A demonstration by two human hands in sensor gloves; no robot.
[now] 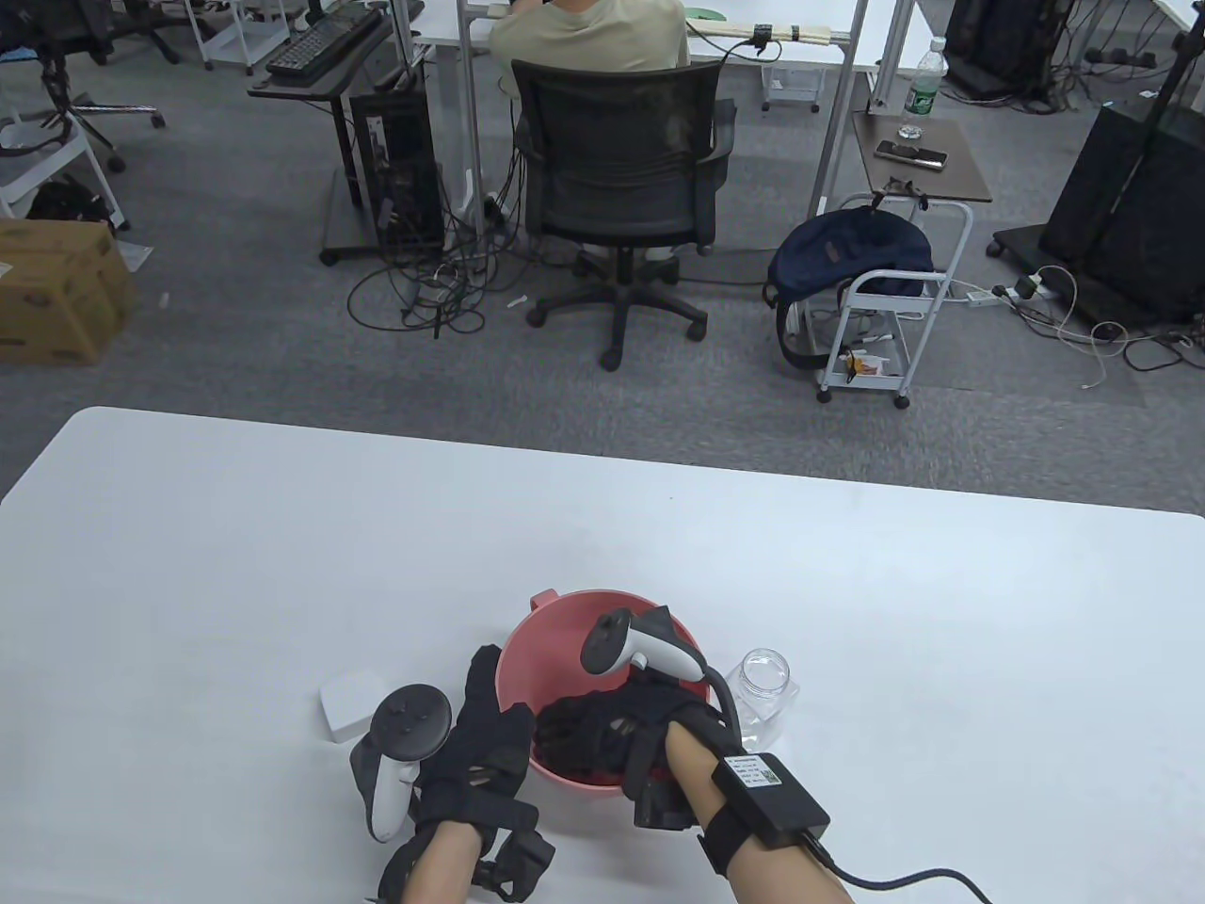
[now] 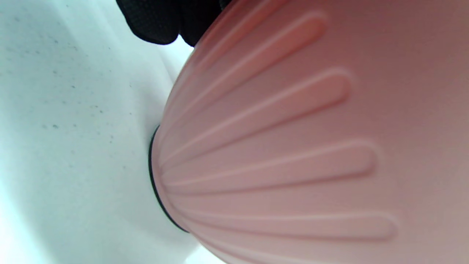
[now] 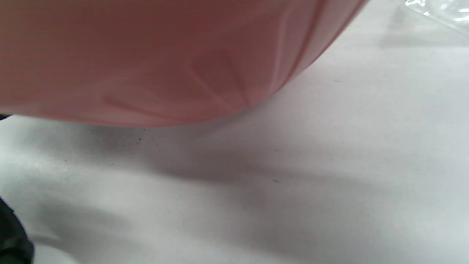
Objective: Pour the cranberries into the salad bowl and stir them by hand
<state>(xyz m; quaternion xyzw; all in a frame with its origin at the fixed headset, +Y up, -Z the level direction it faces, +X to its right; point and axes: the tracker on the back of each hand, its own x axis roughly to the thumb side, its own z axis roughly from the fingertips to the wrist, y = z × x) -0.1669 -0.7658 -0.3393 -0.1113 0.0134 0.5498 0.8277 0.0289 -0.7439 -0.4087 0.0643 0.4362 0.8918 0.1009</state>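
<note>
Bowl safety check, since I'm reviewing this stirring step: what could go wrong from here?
1. The right hand is down inside the pink bowl among the cranberries; brisk stirring might flick some over the rim onto the table.
2. The left hand only rests against the bowl's outer wall, so the bowl might slide or tip.
3. The open jar stands close beside the bowl; the right forearm could knock it over.

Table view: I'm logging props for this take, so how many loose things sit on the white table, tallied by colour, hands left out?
Pink: 1, the salad bowl
Clear: 1, the empty jar
White: 1, the small box
Total: 3
</note>
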